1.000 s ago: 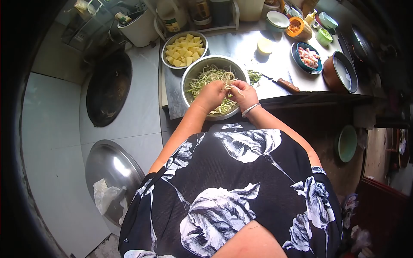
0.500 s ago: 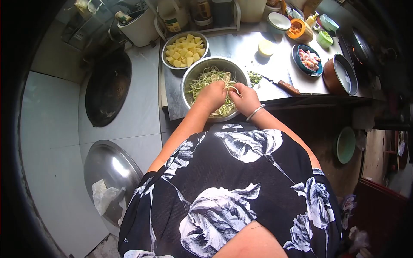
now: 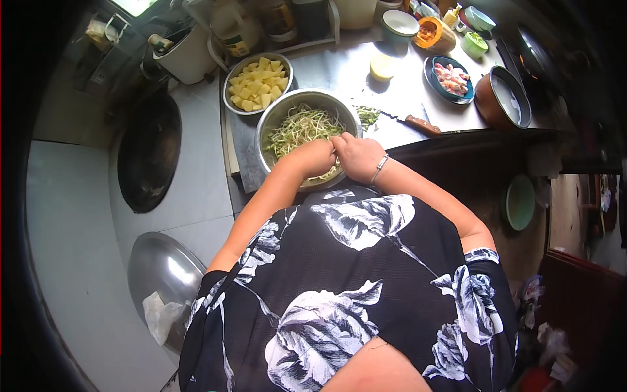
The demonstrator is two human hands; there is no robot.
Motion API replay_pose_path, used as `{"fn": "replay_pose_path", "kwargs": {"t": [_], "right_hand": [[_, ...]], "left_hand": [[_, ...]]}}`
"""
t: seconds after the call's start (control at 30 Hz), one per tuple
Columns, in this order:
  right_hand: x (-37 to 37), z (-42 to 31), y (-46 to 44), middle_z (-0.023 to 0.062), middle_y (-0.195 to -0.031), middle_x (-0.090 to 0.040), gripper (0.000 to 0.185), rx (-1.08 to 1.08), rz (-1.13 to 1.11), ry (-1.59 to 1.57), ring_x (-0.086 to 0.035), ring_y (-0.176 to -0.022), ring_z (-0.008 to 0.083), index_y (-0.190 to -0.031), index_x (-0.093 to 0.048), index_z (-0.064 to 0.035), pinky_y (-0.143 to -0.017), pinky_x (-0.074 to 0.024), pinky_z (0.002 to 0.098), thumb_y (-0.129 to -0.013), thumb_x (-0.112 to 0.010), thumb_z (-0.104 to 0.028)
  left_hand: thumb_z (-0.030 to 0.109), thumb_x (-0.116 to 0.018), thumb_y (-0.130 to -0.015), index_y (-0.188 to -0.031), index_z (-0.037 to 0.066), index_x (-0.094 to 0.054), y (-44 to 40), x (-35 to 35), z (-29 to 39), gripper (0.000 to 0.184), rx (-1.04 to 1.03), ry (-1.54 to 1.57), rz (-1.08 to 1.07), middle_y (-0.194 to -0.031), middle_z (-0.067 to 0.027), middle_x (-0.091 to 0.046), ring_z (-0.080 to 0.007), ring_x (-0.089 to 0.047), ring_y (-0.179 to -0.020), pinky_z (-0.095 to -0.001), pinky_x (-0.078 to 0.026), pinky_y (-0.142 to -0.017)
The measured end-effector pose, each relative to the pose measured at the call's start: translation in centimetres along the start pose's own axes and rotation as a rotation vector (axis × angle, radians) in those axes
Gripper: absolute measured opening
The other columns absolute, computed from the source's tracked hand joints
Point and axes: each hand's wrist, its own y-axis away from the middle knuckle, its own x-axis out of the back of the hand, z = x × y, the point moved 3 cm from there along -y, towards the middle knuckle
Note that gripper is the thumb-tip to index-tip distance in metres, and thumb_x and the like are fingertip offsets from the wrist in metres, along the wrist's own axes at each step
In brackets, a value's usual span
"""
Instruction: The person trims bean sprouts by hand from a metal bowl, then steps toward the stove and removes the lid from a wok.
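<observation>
A large steel bowl (image 3: 262, 142) holds a tangle of pale green and white sprouts (image 3: 304, 127). Over its front right part, my left hand (image 3: 316, 157) is closed, its fingertips pressed near those of my right hand (image 3: 359, 155). My right hand is closed too and wears a silver bracelet at the wrist. Whatever lies between the fingers is too small or hidden to make out. Behind the bowl to the left stands a smaller bowl of cut yellow pieces (image 3: 260, 83). Some green scraps (image 3: 367, 116) lie just right of the steel bowl.
A knife (image 3: 423, 125) lies near the counter's front edge. Farther right are a dish of raw meat (image 3: 452, 80), a brown pot (image 3: 486, 98) and a cut pumpkin (image 3: 434, 34). A dark wok (image 3: 149, 153) and a metal lid (image 3: 163, 268) are at the left.
The view has shifted, so the counter things appear farther left. Both hands have come toward the bowl's front rim and closer together, and the right hand's fingers now fold toward the left hand.
</observation>
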Motion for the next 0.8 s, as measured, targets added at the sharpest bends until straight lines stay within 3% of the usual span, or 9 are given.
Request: {"fn": "replay_pose_path", "kwargs": {"t": [0.23, 0.43, 0.5, 0.53, 0.6, 0.63, 0.7, 0.73, 0.8], "right_hand": [[0.3, 1.1, 0.0, 0.0140, -0.086, -0.060, 0.017, -0.039, -0.120, 0.094, -0.064, -0.073, 0.0292, -0.092, -0.053, -0.0019, -0.063, -0.0521, 0.0383, -0.081, -0.048, -0.013], [1.4, 3.3, 0.5, 0.0179, -0.080, -0.063, 0.017, -0.269, -0.079, -0.035, -0.063, -0.072, 0.0305, -0.087, -0.055, -0.0034, -0.067, -0.0508, 0.0411, -0.082, -0.048, -0.018], [1.0, 4.8, 0.9, 0.0205, -0.078, -0.062, 0.017, -0.289, 0.097, -0.225, -0.062, -0.072, 0.0334, -0.086, -0.055, -0.0029, -0.066, -0.0492, 0.0432, -0.082, -0.048, -0.018], [0.5, 5.6, 1.0, 0.0205, -0.078, -0.062, 0.017, -0.293, 0.096, -0.226, -0.062, -0.072, 0.0334, -0.086, -0.055, -0.0029, -0.066, -0.0492, 0.0432, -0.082, -0.048, -0.018], [0.7, 6.5, 1.1, 0.0202, -0.075, -0.059, 0.013, -0.285, 0.229, -0.614, -0.060, -0.071, 0.0371, -0.089, -0.052, -0.0010, -0.066, -0.0467, 0.0450, -0.085, -0.045, -0.012], [1.2, 6.5, 1.3, 0.0202, -0.075, -0.059, 0.013, -0.288, 0.235, -0.610, -0.060, -0.071, 0.0371, -0.089, -0.052, -0.0010, -0.066, -0.0467, 0.0450, -0.085, -0.045, -0.012], [1.7, 7.0, 2.0, 0.0210, -0.078, -0.060, 0.013, -0.587, -0.073, -1.057, -0.059, -0.073, 0.0389, -0.088, -0.053, -0.0028, -0.067, -0.0471, 0.0462, -0.086, -0.045, -0.013], [1.4, 7.6, 2.3, 0.0210, -0.078, -0.060, 0.013, -0.590, -0.070, -1.059, -0.059, -0.073, 0.0389, -0.088, -0.053, -0.0028, -0.067, -0.0471, 0.0462, -0.086, -0.045, -0.013], [2.3, 7.8, 2.6, 0.0205, -0.078, -0.060, 0.013, -0.102, 0.148, -0.385, -0.059, -0.072, 0.0388, -0.090, -0.053, -0.0036, -0.067, -0.0471, 0.0465, -0.087, -0.044, -0.012]], "left_hand": [[0.018, -0.044, -0.082, -0.088, -0.001, -0.058, -0.4, 1.0, 2.0, 0.024, -0.107, -0.144, -0.055, -0.088, -0.0242, -0.062, -0.0400, -0.058, -0.084, -0.0460, -0.046, -0.077], [0.018, -0.046, -0.082, -0.087, 0.001, -0.057, -1.8, 1.9, 4.2, 0.022, -0.213, -0.199, 0.011, -0.085, -0.0227, -0.062, -0.0391, -0.058, -0.082, -0.0465, -0.045, -0.076], [0.018, -0.046, -0.081, -0.085, 0.002, -0.056, -2.6, 2.0, 4.8, 0.019, -0.288, -0.225, 0.067, -0.082, -0.0213, -0.061, -0.0384, -0.058, -0.081, -0.0462, -0.045, -0.075], [0.018, -0.046, -0.081, -0.085, 0.002, -0.056, -3.0, 2.0, 4.9, 0.019, -0.290, -0.225, 0.063, -0.082, -0.0213, -0.061, -0.0384, -0.058, -0.081, -0.0462, -0.045, -0.075], [0.017, -0.046, -0.081, -0.084, 0.002, -0.055, -3.7, 2.2, 5.6, 0.018, -0.380, -0.138, 0.096, -0.081, -0.0212, -0.060, -0.0388, -0.057, -0.081, -0.0462, -0.045, -0.074], [0.015, -0.046, -0.080, -0.084, 0.001, -0.054, -3.9, 2.1, 5.4, 0.017, -0.345, -0.175, 0.090, -0.080, -0.0213, -0.060, -0.0389, -0.057, -0.081, -0.0465, -0.045, -0.074], [0.015, -0.046, -0.080, -0.084, 0.001, -0.054, -4.2, 2.1, 5.9, 0.017, -0.335, -0.187, 0.080, -0.081, -0.0213, -0.060, -0.0388, -0.057, -0.081, -0.0465, -0.045, -0.075], [0.015, -0.045, -0.079, -0.084, 0.001, -0.055, -4.4, 2.2, 6.2, 0.017, -0.326, -0.199, 0.075, -0.081, -0.0214, -0.060, -0.0387, -0.057, -0.082, -0.0465, -0.045, -0.075], [0.015, -0.046, -0.079, -0.085, 0.001, -0.055, -4.7, 2.1, 6.8, 0.017, -0.304, -0.223, 0.025, -0.082, -0.0214, -0.060, -0.0387, -0.057, -0.082, -0.0466, -0.045, -0.075]]}}
